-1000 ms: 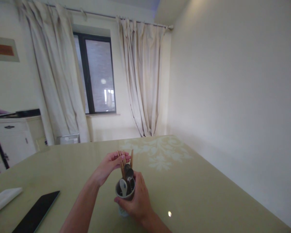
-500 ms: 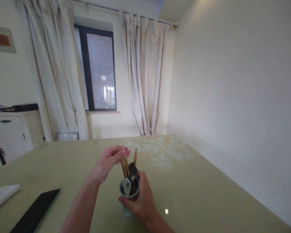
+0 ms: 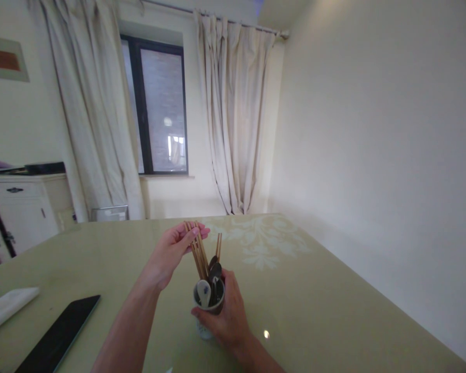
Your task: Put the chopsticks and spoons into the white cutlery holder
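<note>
My right hand (image 3: 231,313) is closed around a utensil cup (image 3: 204,329) that stands on the table. Out of the cup lean a white ceramic spoon (image 3: 204,293), dark metal spoons (image 3: 216,270) and wooden chopsticks. Above the rim, my left hand (image 3: 174,248) pinches several chopsticks (image 3: 200,256) near their upper ends; their lower ends are down in the cup. Two other chopsticks (image 3: 219,245) lean at the cup's far right side, apart from my left fingers. The cup's inside is mostly hidden by the utensils.
A dark flat tablet-like object (image 3: 60,334) and a white object (image 3: 10,311) lie on the pale green tabletop (image 3: 326,311) at left. A white cabinet (image 3: 27,207) stands beyond the table's left side. A wall (image 3: 380,155) runs along the right.
The view has shifted slightly. My left hand and the chopsticks it pinches stand a little higher above the cup. My right hand keeps its hold on the cup.
</note>
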Available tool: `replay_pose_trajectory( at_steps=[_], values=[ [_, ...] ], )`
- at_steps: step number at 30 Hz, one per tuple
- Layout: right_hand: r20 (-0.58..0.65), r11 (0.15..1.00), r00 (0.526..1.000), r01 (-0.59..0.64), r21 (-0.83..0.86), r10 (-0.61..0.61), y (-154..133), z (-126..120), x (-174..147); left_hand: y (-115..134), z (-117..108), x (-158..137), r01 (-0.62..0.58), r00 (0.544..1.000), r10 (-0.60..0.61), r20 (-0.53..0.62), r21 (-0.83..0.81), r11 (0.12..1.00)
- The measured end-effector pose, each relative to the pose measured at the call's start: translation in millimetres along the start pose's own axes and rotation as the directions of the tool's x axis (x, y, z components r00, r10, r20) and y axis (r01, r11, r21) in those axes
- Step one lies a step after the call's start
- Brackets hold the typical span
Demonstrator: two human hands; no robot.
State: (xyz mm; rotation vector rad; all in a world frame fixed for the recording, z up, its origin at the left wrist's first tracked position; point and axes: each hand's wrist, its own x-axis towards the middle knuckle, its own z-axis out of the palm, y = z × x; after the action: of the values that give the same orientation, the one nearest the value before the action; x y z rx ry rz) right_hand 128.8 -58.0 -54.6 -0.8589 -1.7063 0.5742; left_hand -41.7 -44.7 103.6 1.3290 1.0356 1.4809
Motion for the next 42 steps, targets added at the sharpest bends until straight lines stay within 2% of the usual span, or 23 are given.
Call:
replay_pose_trajectory(
  at_steps=[10,17,21,23,25,28,30,32,34,37,39,42],
  values=[
    [-0.008,1.000,1.000,-0.001,-0.010,0.001,2.5,0.3,-2.0,18.6,-0.5,-7.4,-0.169,0.969,0.168,-0.179,0.006,0.986],
    [0.029,0.999,0.999,-0.031,-0.010,0.031,1.4,-3.9,-0.2,35.4,-12.7,-14.5,-0.309,0.890,0.276,-0.362,-0.034,0.951],
    [0.027,0.999,0.999,0.020,-0.026,-0.019,5.4,-7.2,-3.6,46.5,-18.3,-19.9,-0.369,0.848,0.307,-0.432,-0.067,0.927],
    [-0.047,0.996,0.997,0.061,-0.063,-0.064,6.7,-10.4,-5.3,51.1,-19.7,-23.0,-0.375,0.844,0.304,-0.443,-0.082,0.923],
    [-0.175,0.987,0.977,0.102,-0.124,-0.123,1.3,-16.0,-2.3,54.7,-19.8,-25.9,-0.361,0.854,0.291,-0.431,-0.088,0.929],
    [-0.292,0.963,0.925,0.195,-0.184,-0.243,-28.9,-29.0,18.5,58.4,-16.1,-30.0,-0.317,0.883,0.262,-0.389,-0.084,0.945],
    [-0.168,0.952,0.944,0.256,-0.167,-0.284,-61.7,-37.8,42.1,60.3,-10.6,-33.0,-0.289,0.902,0.243,-0.358,-0.078,0.954],
    [0.071,0.963,0.968,0.247,-0.105,-0.241,-95.0,-44.1,67.0,62.0,-3.5,-36.4,-0.263,0.921,0.224,-0.318,-0.084,0.961],
    [0.301,0.977,0.939,0.197,-0.083,-0.164,-119.7,-46.9,85.9,63.2,3.0,-39.6,-0.250,0.935,0.214,-0.284,-0.094,0.964],
    [0.395,0.996,0.917,0.077,-0.043,-0.054,-133.0,-47.2,97.0,63.3,8.6,-42.4,-0.245,0.941,0.215,-0.261,-0.089,0.965],
    [0.413,1.000,0.911,0.002,0.000,-0.002,-130.5,-47.6,96.9,61.6,9.8,-42.1,-0.235,0.946,0.211,-0.245,-0.073,0.969],
    [0.447,0.999,0.894,-0.047,0.023,0.032,-123.6,-50.9,96.0,56.0,11.6,-38.8,-0.216,0.952,0.194,-0.238,-0.070,0.974]
  ],
)
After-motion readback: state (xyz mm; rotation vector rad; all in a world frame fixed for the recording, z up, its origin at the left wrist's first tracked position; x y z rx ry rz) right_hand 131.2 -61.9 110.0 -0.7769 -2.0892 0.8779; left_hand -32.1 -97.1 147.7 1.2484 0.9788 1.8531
